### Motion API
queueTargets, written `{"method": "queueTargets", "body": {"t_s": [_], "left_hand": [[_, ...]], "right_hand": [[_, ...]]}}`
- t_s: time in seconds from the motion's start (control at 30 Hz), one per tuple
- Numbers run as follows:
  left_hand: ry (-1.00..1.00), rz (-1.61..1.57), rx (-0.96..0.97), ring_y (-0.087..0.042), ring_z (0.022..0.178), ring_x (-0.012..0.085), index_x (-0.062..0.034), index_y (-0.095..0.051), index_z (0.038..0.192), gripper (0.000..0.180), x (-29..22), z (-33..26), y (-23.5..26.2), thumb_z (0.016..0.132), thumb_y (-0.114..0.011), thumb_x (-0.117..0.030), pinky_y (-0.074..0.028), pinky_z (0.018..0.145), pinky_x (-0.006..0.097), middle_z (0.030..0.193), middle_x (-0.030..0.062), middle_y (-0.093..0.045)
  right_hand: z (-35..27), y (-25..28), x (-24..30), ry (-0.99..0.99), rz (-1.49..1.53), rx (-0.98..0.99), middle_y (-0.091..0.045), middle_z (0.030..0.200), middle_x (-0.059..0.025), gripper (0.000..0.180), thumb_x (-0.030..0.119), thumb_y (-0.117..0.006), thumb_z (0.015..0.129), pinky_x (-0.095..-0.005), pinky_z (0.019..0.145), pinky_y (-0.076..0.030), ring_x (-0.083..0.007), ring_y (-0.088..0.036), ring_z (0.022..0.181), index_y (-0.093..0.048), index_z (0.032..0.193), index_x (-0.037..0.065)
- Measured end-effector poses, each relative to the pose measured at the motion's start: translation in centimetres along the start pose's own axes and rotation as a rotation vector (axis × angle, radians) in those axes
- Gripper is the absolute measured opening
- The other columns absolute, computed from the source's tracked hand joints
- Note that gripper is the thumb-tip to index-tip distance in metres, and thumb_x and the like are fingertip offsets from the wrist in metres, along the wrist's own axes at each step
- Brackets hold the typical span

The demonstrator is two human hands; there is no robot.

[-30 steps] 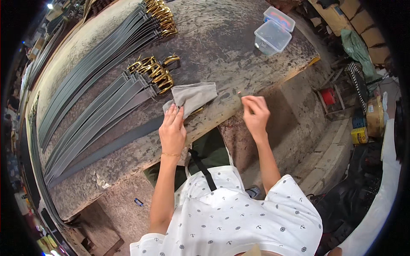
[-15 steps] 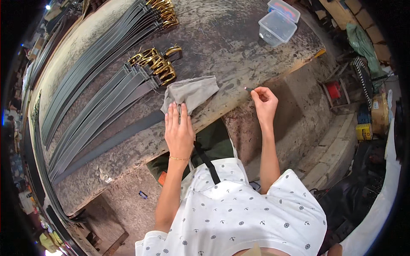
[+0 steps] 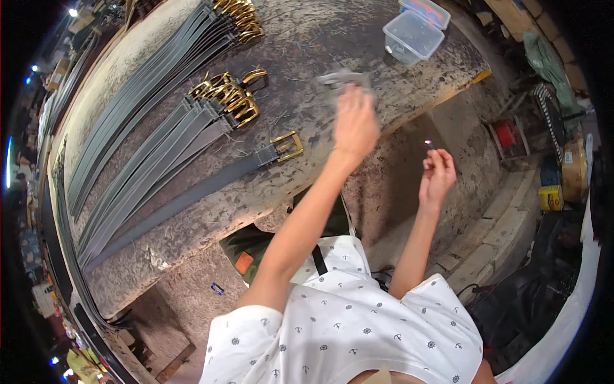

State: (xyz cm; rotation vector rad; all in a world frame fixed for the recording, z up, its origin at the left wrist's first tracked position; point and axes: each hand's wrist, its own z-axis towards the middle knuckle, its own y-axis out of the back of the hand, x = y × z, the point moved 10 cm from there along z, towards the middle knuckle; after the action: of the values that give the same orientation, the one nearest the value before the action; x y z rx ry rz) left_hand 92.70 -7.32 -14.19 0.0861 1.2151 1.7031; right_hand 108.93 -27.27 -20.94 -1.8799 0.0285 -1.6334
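Your left hand (image 3: 355, 123) is stretched out over the rough, pitted stone tabletop (image 3: 307, 38), and its fingers (image 3: 345, 96) are closed on a crumpled grey cloth (image 3: 342, 79), a soft, blurred wad that sticks out just beyond your fingertips and hangs over the stone. Your right hand (image 3: 437, 176) is raised off the edge of the tabletop, well apart from the left; its fingers (image 3: 432, 159) are pinched together on a tiny object (image 3: 428, 143) with a bright, glowing tip, too small to name.

Just left of and below your left fingers lies a single grey belt (image 3: 192, 192), a long flat strap with a matte surface, ending in a square, shiny brass buckle (image 3: 287, 146) near your wrist. Farther left of it, a sheaf of like grey straps (image 3: 147, 153) lies side by side, their rounded gold buckles (image 3: 227, 96) bunched together. A second, longer bundle of straps (image 3: 141, 83) runs along the far side of the stone.

Beyond your left fingers and a little to the right stand two clear plastic boxes (image 3: 414, 35), rectangular with rounded corners, near the tabletop's far end. The stone's surface is mottled grey and brown, with stray threads scattered around the buckles.
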Motion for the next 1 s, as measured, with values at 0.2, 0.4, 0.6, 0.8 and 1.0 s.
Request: {"method": "queueTargets", "body": {"t_s": [0.2, 0.4, 0.6, 0.8, 1.0], "left_hand": [[-0.032, -0.634, 0.370, -0.064, 0.100, 0.0381, -0.0019, -0.066, 0.096, 0.023, -5.3, 0.5, -3.6, 0.076, -0.055, 0.005, -0.052, 0.084, 0.045, 0.106, 0.0192, -0.068], [-0.043, -0.144, -0.052, -0.056, 0.118, 0.0376, 0.0015, -0.062, 0.115, 0.035, -0.4, -5.3, 8.2, 0.080, -0.059, 0.003, -0.044, 0.103, 0.045, 0.128, 0.0196, -0.059], [-0.061, 0.117, 0.102, -0.047, 0.137, 0.0340, 0.0052, -0.061, 0.120, 0.042, 0.5, -8.5, 6.3, 0.080, -0.060, -0.005, -0.034, 0.117, 0.046, 0.136, 0.0214, -0.057], [0.148, 0.142, -0.209, -0.061, 0.114, 0.0358, 0.0030, -0.068, 0.109, 0.033, 6.0, -11.7, 18.4, 0.077, -0.064, 0.007, -0.048, 0.099, 0.046, 0.115, 0.0176, -0.067], [0.144, 0.235, -0.147, -0.054, 0.118, 0.0378, 0.0022, -0.071, 0.105, 0.029, 9.0, -15.2, 17.3, 0.076, -0.072, -0.001, -0.044, 0.102, 0.052, 0.122, 0.0160, -0.062]], "right_hand": [[2.9, 3.9, 4.0, 0.101, 0.180, -0.071, -0.066, 0.089, -0.0097, 0.002, 0.001, -0.062, 0.097, -0.0254, 0.062, -0.045, -0.0097, -0.054, 0.070, -0.061, 0.099, 0.002], [1.7, -3.6, 3.5, 0.106, 0.168, 0.066, -0.065, 0.091, -0.0091, 0.005, -0.002, -0.061, 0.096, -0.0269, 0.063, -0.045, -0.0123, -0.056, 0.074, -0.062, 0.101, 0.001], [-4.8, -19.3, -5.6, -0.067, 0.124, 0.389, -0.063, 0.087, -0.0021, 0.012, -0.004, -0.068, 0.089, -0.0233, 0.065, -0.048, -0.0080, -0.057, 0.072, -0.064, 0.098, 0.002], [-6.6, -23.2, -4.1, -0.007, 0.206, 0.478, -0.065, 0.088, -0.0064, 0.008, -0.002, -0.067, 0.092, -0.0264, 0.067, -0.050, -0.0106, -0.059, 0.074, -0.061, 0.097, 0.000], [-8.2, -24.6, -8.1, -0.085, 0.157, 0.539, -0.065, 0.087, -0.0059, 0.008, -0.001, -0.067, 0.092, -0.0250, 0.066, -0.050, -0.0097, -0.059, 0.072, -0.061, 0.097, 0.001]]}}
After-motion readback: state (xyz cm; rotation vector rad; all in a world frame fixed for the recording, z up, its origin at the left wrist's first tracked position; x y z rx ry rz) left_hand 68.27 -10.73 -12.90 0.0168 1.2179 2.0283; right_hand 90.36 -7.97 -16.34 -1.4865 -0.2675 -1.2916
